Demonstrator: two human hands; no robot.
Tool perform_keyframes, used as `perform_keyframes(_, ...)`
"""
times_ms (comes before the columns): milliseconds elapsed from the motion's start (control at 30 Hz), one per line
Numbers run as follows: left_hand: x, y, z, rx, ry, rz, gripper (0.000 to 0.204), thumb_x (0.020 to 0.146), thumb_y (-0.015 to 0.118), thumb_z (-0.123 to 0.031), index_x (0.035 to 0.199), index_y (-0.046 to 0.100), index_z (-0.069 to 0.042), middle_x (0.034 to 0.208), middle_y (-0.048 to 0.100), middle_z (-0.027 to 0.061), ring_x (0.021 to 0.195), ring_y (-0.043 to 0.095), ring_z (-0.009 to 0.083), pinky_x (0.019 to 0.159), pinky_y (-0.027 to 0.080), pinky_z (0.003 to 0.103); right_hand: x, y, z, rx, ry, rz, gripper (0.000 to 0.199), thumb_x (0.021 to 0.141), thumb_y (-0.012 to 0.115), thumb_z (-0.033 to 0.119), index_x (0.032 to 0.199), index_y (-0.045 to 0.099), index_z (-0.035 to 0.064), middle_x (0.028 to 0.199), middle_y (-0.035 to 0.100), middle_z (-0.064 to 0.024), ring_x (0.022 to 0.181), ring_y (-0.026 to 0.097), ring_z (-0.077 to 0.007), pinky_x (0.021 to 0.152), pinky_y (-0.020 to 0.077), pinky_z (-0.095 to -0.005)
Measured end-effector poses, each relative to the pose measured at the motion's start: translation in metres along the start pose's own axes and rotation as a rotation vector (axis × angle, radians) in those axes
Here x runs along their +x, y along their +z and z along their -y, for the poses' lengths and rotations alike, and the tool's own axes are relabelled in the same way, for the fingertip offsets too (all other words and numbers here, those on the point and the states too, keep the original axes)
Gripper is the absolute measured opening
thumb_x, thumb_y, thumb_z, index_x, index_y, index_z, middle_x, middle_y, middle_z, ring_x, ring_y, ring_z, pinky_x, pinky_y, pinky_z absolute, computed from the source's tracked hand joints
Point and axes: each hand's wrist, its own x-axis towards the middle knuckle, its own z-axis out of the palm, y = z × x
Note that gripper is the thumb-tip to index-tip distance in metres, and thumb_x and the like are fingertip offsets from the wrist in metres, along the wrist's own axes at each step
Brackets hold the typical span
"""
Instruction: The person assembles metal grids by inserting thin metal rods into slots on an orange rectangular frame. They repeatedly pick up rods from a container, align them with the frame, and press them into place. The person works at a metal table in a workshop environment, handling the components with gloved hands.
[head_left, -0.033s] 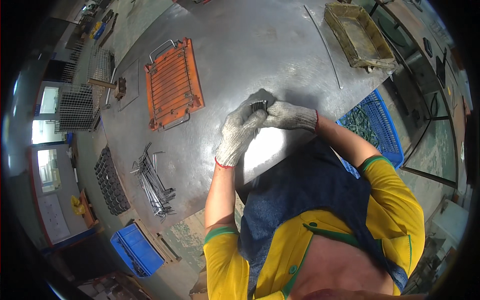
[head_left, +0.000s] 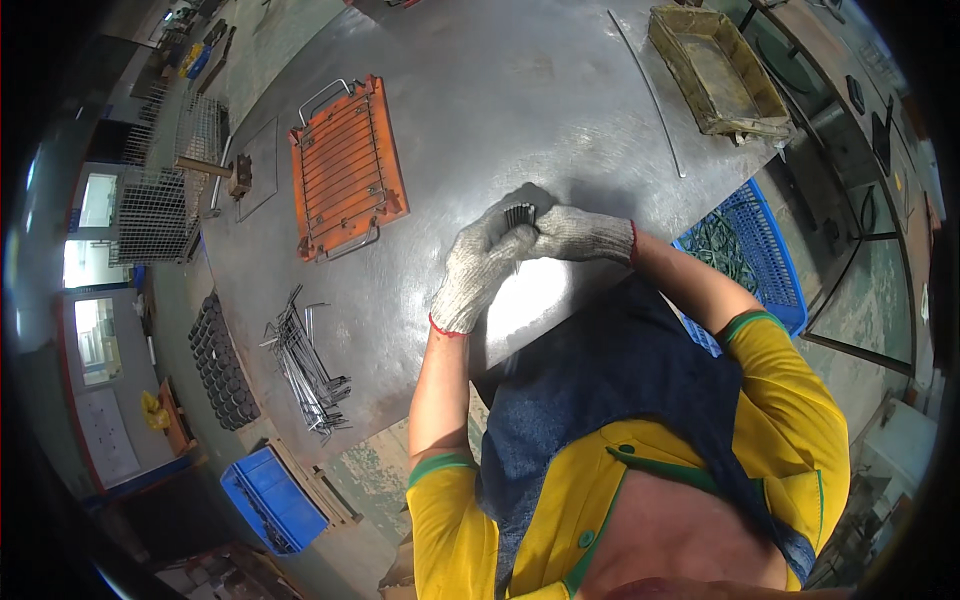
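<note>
My left hand (head_left: 477,265), in a knitted white glove with a red cuff edge, is closed around a small bundle of thin metal rods (head_left: 519,214). The rod ends show in a row between the gloves, while most of their length is hidden by my fingers. Coming in from the right, my right hand (head_left: 583,233), gloved the same way, is closed against the bundle's right side, with its fingertips partly hidden. Both hands are just above the near part of the metal table (head_left: 540,90). To their left lies an orange fixture (head_left: 345,165) carrying a wire grid.
Bent metal rods (head_left: 310,370) are piled at the table's left edge, below a hammer (head_left: 238,177). Far right are a long thin rod (head_left: 652,95) and a worn yellowish tray (head_left: 715,70). Blue crates stand beside the table: one right (head_left: 780,265), one lower left (head_left: 275,500).
Both gloves and the rod bundle between them have shifted very slightly. Everything else stays where it was.
</note>
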Motion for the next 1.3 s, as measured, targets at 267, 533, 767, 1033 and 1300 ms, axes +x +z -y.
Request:
perform_keyframes(267,-0.017,-0.003,-0.028,-0.176,0.01,-0.017,0.029,0.091,0.071,-0.017,0.116,0.069,-0.004,0.103,0.072,0.0089,0.086,0.069,0.0149,0.074,0.055,0.028,-0.004,-0.006,0.043,0.285,0.158,0.114,0.035,0.094,0.066,0.03,0.12,0.064,0.0072,0.1,0.069,-0.0106,0.09,0.065,-0.0201,0.081,0.0528,-0.0333)
perform_keyframes(533,-0.013,-0.007,-0.022,0.231,0.142,0.031,0.034,0.092,0.067,-0.031,0.115,0.071,-0.007,0.115,0.071,0.0129,0.101,0.07,0.025,0.087,0.054,0.034,-0.024,0.014,-0.003,-0.124,-0.101,-0.005,0.041,0.094,0.066,0.04,0.12,0.065,0.0088,0.106,0.069,-0.0137,0.096,0.067,-0.0281,0.085,0.0532,-0.0392)
perform_keyframes(767,-0.008,-0.014,-0.004,-0.148,0.111,-0.316,0.034,0.096,0.058,-0.02,0.125,0.06,-0.002,0.112,0.069,0.0094,0.099,0.065,0.0171,0.09,0.051,0.029,-0.028,-0.019,0.043,-0.263,0.104,-0.05,0.033,0.096,0.061,0.034,0.119,0.066,0.0096,0.099,0.069,-0.0129,0.085,0.068,-0.0293,0.078,0.0541,-0.0399)
perform_keyframes(1033,0.013,-0.105,0.086,-1.099,0.15,-0.899,0.039,0.108,0.031,-0.035,0.118,0.055,-0.007,0.106,0.062,0.0084,0.097,0.059,0.0197,0.101,0.044,0.03,-0.045,-0.013,-0.007,-0.353,-0.042,-0.258,0.026,0.093,0.066,0.024,0.113,0.067,0.0078,0.107,0.07,-0.0102,0.093,0.069,-0.0278,0.08,0.0567,-0.0368)
perform_keyframes(1300,0.039,-0.15,0.137,-0.944,0.215,-0.726,0.028,0.107,0.035,-0.028,0.1,0.053,-0.008,0.092,0.059,0.005,0.091,0.062,0.0224,0.09,0.046,0.036,-0.06,-0.004,-0.027,-0.181,-0.07,-0.378,0.029,0.095,0.064,0.022,0.117,0.067,0.0038,0.111,0.07,-0.0104,0.096,0.069,-0.0276,0.086,0.0555,-0.0369)
